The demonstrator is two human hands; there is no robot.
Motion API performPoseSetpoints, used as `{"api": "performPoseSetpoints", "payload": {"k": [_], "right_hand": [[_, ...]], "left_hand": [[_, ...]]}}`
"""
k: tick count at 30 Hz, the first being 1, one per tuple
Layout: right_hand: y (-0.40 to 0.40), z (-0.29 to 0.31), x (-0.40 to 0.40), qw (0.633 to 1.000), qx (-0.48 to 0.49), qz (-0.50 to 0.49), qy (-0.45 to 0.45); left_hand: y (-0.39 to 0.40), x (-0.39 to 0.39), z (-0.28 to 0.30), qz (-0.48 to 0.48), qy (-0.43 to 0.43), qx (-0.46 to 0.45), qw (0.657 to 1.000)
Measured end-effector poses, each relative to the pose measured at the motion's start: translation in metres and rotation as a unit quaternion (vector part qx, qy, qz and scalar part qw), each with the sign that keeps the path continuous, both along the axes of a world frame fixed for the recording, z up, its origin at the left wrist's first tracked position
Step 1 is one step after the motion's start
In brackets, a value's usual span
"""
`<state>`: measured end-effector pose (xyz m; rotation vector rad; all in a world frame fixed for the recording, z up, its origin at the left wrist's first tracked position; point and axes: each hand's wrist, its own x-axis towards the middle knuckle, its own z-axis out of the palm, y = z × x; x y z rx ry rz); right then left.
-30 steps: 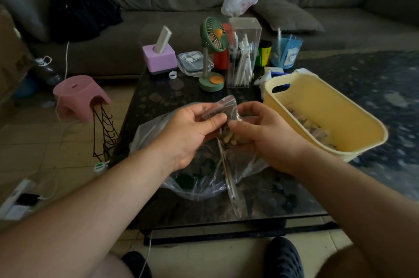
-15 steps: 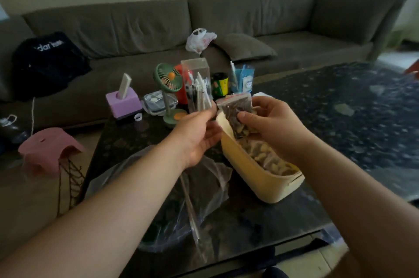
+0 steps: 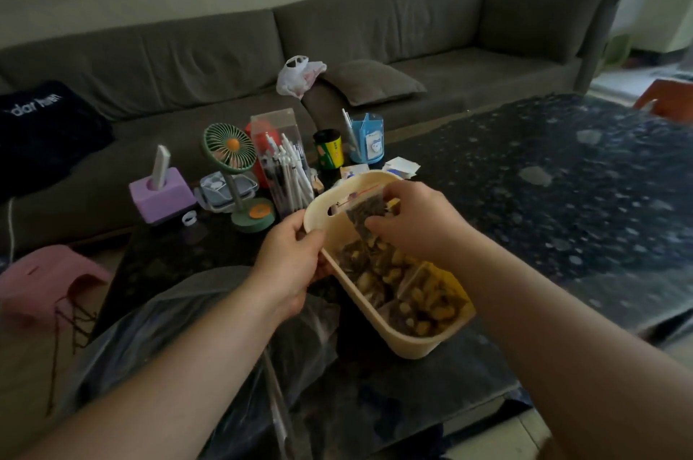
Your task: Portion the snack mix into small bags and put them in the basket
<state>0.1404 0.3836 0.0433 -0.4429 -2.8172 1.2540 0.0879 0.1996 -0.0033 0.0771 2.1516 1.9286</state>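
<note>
A cream-yellow basket (image 3: 418,343) stands on the dark table, with several small filled snack bags (image 3: 423,294) lying inside. My right hand (image 3: 416,221) pinches a small clear bag of snack mix (image 3: 365,210) and holds it inside the basket's far end, just above the other bags. At the basket's near left rim, my left hand (image 3: 290,262) has its fingers curled over the edge. A large clear plastic bag (image 3: 210,339) lies crumpled on the table under my left forearm.
Behind the basket stand a green desk fan (image 3: 234,159), a clear box of pens (image 3: 283,163), a purple tissue holder (image 3: 163,193), a yellow-green can (image 3: 330,150) and a blue cup (image 3: 369,138). A grey sofa (image 3: 375,32) runs behind the table (image 3: 562,197). A pink stool (image 3: 48,283) stands at left.
My right hand has carried the small bag from above the large bag over and down into the basket. My left hand let go of the bag and took the basket's rim.
</note>
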Motion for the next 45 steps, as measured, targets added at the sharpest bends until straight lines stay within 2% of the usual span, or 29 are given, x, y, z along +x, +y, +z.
{"api": "performPoseSetpoints", "payload": {"k": [3, 5, 9, 15, 17, 19, 20, 21, 23, 24, 25, 29, 32, 34, 37, 39, 42, 45], "right_hand": [[-0.007, 0.001, 0.001, 0.997, 0.082, 0.009, -0.009], [-0.011, 0.000, 0.002, 0.996, 0.081, 0.004, -0.021], [-0.021, -0.007, -0.004, 0.996, -0.069, -0.024, -0.040], [-0.033, -0.010, -0.007, 0.978, -0.192, -0.049, -0.066], [-0.034, -0.009, -0.007, 0.949, -0.296, -0.084, -0.067], [-0.035, -0.010, -0.004, 0.902, -0.417, -0.088, -0.060], [-0.037, -0.010, 0.000, 0.902, -0.421, -0.078, -0.057], [-0.037, -0.012, 0.002, 0.929, -0.363, -0.064, -0.042], [-0.037, -0.016, 0.006, 0.990, -0.134, -0.033, 0.018], [-0.037, -0.017, 0.008, 0.998, -0.042, -0.020, 0.044], [-0.037, -0.018, 0.008, 0.998, 0.006, -0.010, 0.054], [-0.037, -0.021, 0.005, 0.993, 0.089, 0.007, 0.078], [-0.034, -0.025, 0.005, 0.978, 0.162, -0.003, 0.133], [-0.031, -0.030, 0.004, 0.963, 0.196, 0.006, 0.185], [-0.033, -0.034, 0.001, 0.925, 0.270, 0.084, 0.253], [-0.036, -0.037, 0.000, 0.911, 0.298, 0.136, 0.252], [-0.037, -0.037, 0.003, 0.921, 0.291, 0.170, 0.196], [-0.033, -0.036, 0.006, 0.920, 0.284, 0.175, 0.207]], "left_hand": [[-0.003, 0.024, 0.002, 0.001, 0.069, 0.021, 0.997], [-0.004, 0.039, 0.003, 0.004, 0.099, 0.040, 0.994], [-0.008, 0.056, 0.006, -0.005, 0.116, 0.066, 0.991], [-0.009, 0.067, 0.007, 0.000, 0.135, 0.062, 0.989], [-0.010, 0.067, 0.007, 0.007, 0.131, 0.063, 0.989], [-0.012, 0.067, 0.007, 0.014, 0.129, 0.064, 0.989], [-0.013, 0.067, 0.007, 0.014, 0.130, 0.064, 0.989], [-0.014, 0.067, 0.006, 0.012, 0.130, 0.066, 0.989], [-0.015, 0.068, 0.006, 0.007, 0.129, 0.070, 0.989], [-0.015, 0.068, 0.006, 0.006, 0.132, 0.070, 0.989], [-0.015, 0.069, 0.007, 0.004, 0.136, 0.069, 0.988], [-0.015, 0.072, 0.006, -0.001, 0.144, 0.059, 0.988], [-0.015, 0.074, 0.006, -0.001, 0.145, 0.056, 0.988], [-0.014, 0.075, 0.006, 0.001, 0.141, 0.058, 0.988], [-0.012, 0.073, 0.007, 0.005, 0.148, 0.049, 0.988], [-0.008, 0.070, 0.010, 0.003, 0.150, 0.038, 0.988], [-0.003, 0.069, 0.012, 0.001, 0.151, 0.027, 0.988], [-0.002, 0.069, 0.013, -0.005, 0.158, 0.022, 0.987]]}}
